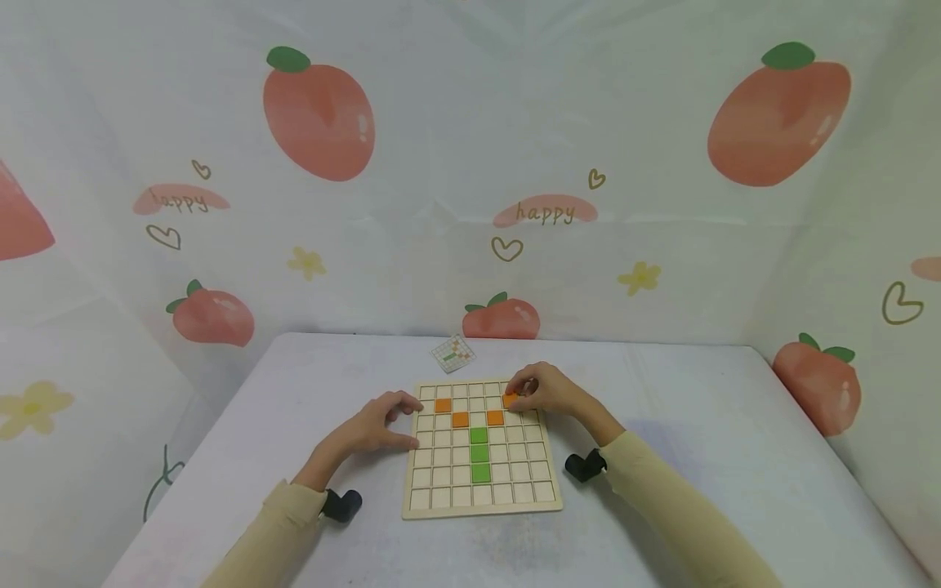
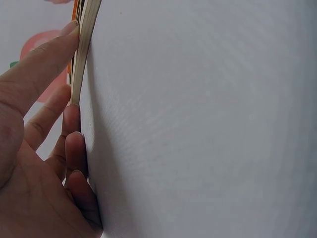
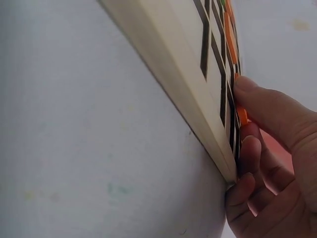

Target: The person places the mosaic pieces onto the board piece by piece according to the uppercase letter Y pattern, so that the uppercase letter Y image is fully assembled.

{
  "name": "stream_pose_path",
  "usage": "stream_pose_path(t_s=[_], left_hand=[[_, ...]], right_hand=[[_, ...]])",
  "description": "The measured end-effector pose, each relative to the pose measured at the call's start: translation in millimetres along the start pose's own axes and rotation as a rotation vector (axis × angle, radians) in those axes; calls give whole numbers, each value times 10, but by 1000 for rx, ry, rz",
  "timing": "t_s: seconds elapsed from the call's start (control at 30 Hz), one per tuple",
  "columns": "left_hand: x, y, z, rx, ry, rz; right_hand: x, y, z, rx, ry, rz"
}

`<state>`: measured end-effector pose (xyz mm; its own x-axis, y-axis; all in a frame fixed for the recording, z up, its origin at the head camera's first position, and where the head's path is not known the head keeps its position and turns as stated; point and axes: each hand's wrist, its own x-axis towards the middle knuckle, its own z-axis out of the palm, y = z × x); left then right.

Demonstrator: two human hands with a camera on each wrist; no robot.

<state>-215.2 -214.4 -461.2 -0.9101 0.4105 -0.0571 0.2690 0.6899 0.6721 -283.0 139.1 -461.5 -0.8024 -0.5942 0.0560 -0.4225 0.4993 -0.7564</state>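
Observation:
A pale wooden grid board (image 1: pixel 421 500) lies flat on the table. Three green tiles (image 1: pixel 480 453) form a column in its middle cells, with orange tiles (image 1: pixel 460 420) fanning out above them on both sides. At the board's upper right, my right hand (image 1: pixel 546 389) pinches another orange tile (image 1: pixel 510 401) between thumb and fingers. The right wrist view shows that orange tile (image 3: pixel 242 114) low against the grid; whether it is fully seated I cannot tell. My left hand (image 1: pixel 375 423) touches the board's left edge with its thumb and fingertips, holding no tile.
Behind the board lies a small card (image 1: pixel 453 354) printed with a coloured grid pattern. The white-covered table (image 1: pixel 662 408) meets a fruit-patterned cloth backdrop (image 1: pixel 441 163) at the back and sides. A black wrist device (image 1: pixel 342 505) sits at the left cuff, another at the right.

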Motion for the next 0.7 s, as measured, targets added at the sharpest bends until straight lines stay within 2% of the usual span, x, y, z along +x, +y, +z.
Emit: stream_pose_path(t_s=[0.37, 0.7], left_hand=[[47, 10, 21, -2, -6, 4], [60, 28, 19, 3, -8, -17]], right_hand=[[-31, -6, -24, -21, 4, 17], [-134, 25, -132, 21, 1, -5]])
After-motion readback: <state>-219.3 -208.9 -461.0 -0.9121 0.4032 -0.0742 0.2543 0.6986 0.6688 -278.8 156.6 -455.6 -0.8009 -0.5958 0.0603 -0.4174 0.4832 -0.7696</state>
